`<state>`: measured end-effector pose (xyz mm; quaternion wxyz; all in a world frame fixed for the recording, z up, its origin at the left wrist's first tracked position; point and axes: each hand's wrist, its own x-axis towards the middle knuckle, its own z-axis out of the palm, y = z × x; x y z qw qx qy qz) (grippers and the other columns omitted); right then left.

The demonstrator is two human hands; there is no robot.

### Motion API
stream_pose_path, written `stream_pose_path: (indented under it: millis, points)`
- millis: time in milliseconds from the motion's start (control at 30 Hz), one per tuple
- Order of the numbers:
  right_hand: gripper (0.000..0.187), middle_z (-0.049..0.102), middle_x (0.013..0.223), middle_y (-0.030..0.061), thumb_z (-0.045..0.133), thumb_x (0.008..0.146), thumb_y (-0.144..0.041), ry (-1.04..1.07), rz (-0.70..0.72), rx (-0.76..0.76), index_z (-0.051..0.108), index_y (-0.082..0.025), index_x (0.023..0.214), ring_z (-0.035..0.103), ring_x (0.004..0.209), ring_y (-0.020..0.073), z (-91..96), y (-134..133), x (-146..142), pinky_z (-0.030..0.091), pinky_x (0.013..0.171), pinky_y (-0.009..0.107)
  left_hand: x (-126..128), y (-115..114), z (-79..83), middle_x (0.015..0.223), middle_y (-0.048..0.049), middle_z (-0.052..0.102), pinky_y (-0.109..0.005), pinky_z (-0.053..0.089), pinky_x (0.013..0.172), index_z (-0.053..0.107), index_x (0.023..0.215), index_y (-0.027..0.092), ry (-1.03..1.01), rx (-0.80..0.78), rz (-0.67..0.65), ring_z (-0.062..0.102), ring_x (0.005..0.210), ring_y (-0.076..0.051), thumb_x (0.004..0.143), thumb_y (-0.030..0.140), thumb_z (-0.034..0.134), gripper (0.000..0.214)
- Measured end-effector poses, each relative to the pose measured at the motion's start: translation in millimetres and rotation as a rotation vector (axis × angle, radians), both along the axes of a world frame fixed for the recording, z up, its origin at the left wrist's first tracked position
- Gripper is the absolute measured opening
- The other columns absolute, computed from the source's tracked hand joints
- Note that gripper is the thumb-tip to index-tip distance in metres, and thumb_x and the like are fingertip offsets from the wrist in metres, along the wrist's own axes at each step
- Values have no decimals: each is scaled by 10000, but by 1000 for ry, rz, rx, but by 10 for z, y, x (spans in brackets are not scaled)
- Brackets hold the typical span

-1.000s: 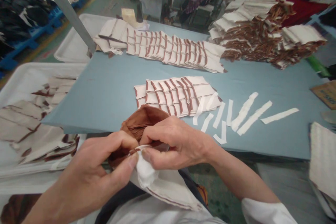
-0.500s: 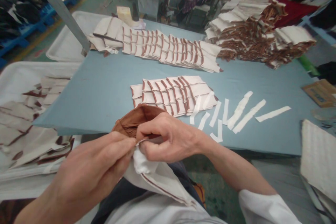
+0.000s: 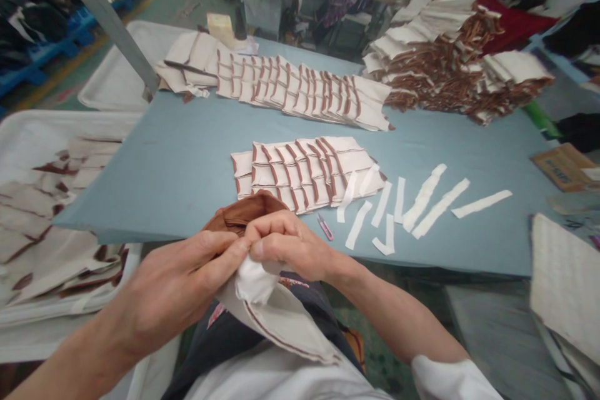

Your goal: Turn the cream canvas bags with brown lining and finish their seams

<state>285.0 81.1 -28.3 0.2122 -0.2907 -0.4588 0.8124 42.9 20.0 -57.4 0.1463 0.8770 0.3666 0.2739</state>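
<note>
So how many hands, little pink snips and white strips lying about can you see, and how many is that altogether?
Hands: 2, the left hand and the right hand
Pink snips: 1
White strips: 9 that I can tell apart
Total: 12

The left hand (image 3: 171,284) and right hand (image 3: 293,247) pinch a brown-and-cream fabric piece (image 3: 293,325) before a flat blue table (image 3: 182,169), where overlapping brown-edged cream panels (image 3: 300,170), small pink snips (image 3: 325,227) and narrow white strips (image 3: 441,207) lie.

Grey post (image 3: 105,19); brown box (image 3: 560,167); blue pallet (image 3: 70,48), probably.
</note>
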Motion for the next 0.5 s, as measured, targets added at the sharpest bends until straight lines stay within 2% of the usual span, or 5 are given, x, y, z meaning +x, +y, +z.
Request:
stream_pose_path:
  millis: [100,200,300,367,500]
  points:
    - [188,474,590,-89,694,760,-346,-13,17,74,572,-226,680,358,532,78,43,-14,42,274,505,236,121,-20,200,1232,-14,901,-288,722,933,625,1482,353,-72,15,72,893,1038,-203,1108,102,529,461]
    - [151,473,609,-83,665,775,-312,-47,0,198,574,-220,697,372,546,80,104,-29,97,277,497,218,177,1,439,1059,24,887,-239,683,776,684,1344,325,-88,-108,170,852,809,-175,1130,294,523,269]
    - [88,518,630,-69,643,778,-282,-77,-2,311,634,-202,742,409,560,85,155,-44,131,307,499,208,175,70,582,850,81,815,-170,554,644,750,1117,294,-182,-270,77,735,644,-105,1154,300,508,244]
    - [60,537,643,-69,619,765,-248,-75,8,359,652,-198,762,418,560,84,178,-58,141,324,503,207,168,109,600,733,106,731,-156,468,581,720,962,270,-198,-329,13,653,570,-73,1166,272,534,276]
    - [44,553,662,-66,603,762,-213,-84,13,401,645,-200,760,444,576,85,187,-96,141,340,515,207,161,117,472,729,96,694,-190,440,584,661,923,262,-141,-298,-36,642,582,-88,1196,284,524,306]
